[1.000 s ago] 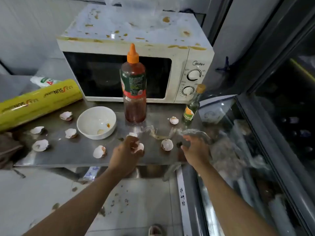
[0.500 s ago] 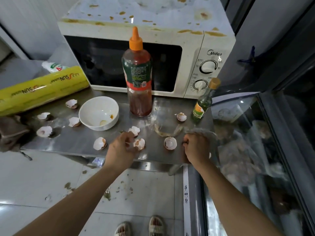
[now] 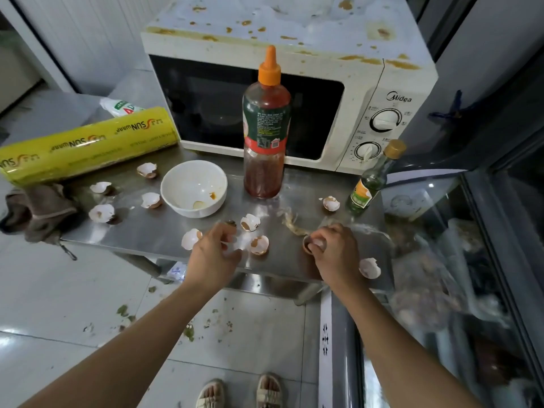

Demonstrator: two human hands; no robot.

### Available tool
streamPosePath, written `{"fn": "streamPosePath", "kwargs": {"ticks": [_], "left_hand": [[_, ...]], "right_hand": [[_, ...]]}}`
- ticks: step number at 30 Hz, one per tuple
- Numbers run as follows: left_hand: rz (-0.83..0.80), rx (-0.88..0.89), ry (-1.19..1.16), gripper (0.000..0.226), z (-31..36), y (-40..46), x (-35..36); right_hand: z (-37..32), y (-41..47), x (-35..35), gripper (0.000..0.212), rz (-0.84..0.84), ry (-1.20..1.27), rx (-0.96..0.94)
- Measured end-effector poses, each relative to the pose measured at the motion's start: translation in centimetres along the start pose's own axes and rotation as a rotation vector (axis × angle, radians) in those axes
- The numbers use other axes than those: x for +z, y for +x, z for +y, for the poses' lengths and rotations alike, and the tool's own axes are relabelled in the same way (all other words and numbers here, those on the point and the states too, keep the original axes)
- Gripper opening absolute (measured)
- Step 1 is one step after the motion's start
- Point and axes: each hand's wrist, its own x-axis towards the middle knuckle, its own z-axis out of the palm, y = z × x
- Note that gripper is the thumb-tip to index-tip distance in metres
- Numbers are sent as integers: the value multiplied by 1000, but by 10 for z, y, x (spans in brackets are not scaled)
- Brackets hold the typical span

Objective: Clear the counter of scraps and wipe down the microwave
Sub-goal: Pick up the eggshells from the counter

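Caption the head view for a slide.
Right hand grips a broken eggshell on the steel counter before a stained white microwave.

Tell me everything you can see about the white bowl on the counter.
The white bowl is round, glossy and looks ceramic. It sits upright on the steel counter, in front of the microwave and left of the sauce bottle. It is nearly empty: an orange smear and a pale scrap lie near its bottom. An eggshell lies just beside its left side. Neither hand touches it.
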Motion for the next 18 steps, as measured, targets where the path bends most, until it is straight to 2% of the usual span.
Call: {"fn": "streamPosePath", "kwargs": {"ticks": [5, 11, 18], "left_hand": [[19, -17, -8, 34, -13, -3, -14], [86, -48, 2, 27, -37, 2, -33], [154, -73, -39, 31, -57, 14, -44]], "right_hand": [[-31, 2, -4, 18, 57, 61, -71], [-88, 20, 26, 20, -108, 41, -159], [-127, 41, 71, 26, -192, -108, -220]]}}
